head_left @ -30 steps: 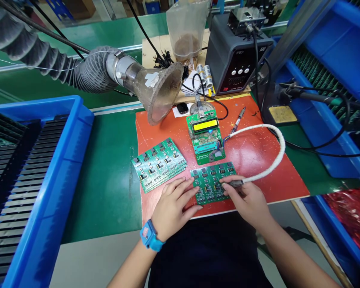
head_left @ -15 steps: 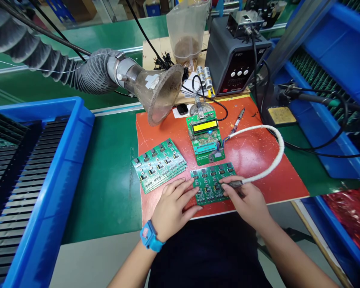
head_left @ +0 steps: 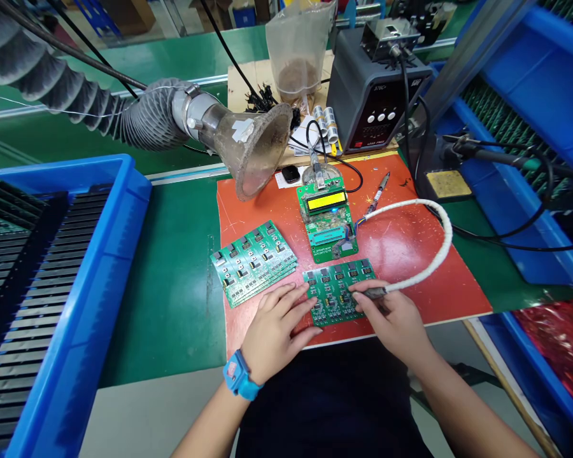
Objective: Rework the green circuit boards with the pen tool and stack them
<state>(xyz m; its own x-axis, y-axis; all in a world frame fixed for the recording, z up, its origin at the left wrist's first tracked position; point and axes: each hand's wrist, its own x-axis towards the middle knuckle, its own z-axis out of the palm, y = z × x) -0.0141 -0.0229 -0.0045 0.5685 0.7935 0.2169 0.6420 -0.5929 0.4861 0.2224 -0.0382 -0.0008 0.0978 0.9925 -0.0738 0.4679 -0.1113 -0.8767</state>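
Green circuit board (head_left: 337, 291) with small digit displays lies flat on the orange-red mat (head_left: 262, 213), just below the yellow-screened test board (head_left: 327, 222) and near a stack of like boards (head_left: 253, 262). Left hand (head_left: 277, 331) rests spread, its fingers (head_left: 296, 302) open on the board's left side, gripping nothing. Right hand (head_left: 392, 321) has its fingers (head_left: 367, 296) pinched closed around the dark tip of a white-wrapped cable (head_left: 423, 257), right at the board's lower right edge.

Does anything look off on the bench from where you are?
The clear fume-extractor funnel looks odd: its inside is stained brown, and a patch of white tape sits on its side.
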